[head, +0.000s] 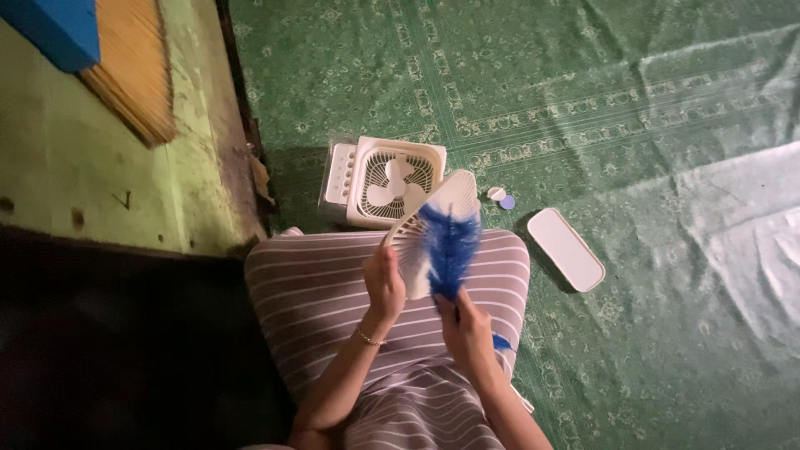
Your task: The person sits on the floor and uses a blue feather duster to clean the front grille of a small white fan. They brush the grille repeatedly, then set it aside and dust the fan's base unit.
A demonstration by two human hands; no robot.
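Left hand point(383, 287) gripping white fan grille point(433, 229) over the lap; right hand point(465, 329) clamped on blue feather duster point(448, 246) against it. Open fan body point(383, 182) at twelve o'clock.

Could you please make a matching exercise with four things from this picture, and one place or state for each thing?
Things:
1. fan grille
2. blue feather duster
3. small white fan
4. white oblong panel

Places or states:
A. lies flat on the green mat, to the right of the person's lap
B. stands on the mat just beyond the knees, blades uncovered
C. held at its edge by the left hand
D. gripped by the right hand, resting against the grille

Pairs: 1-C, 2-D, 3-B, 4-A
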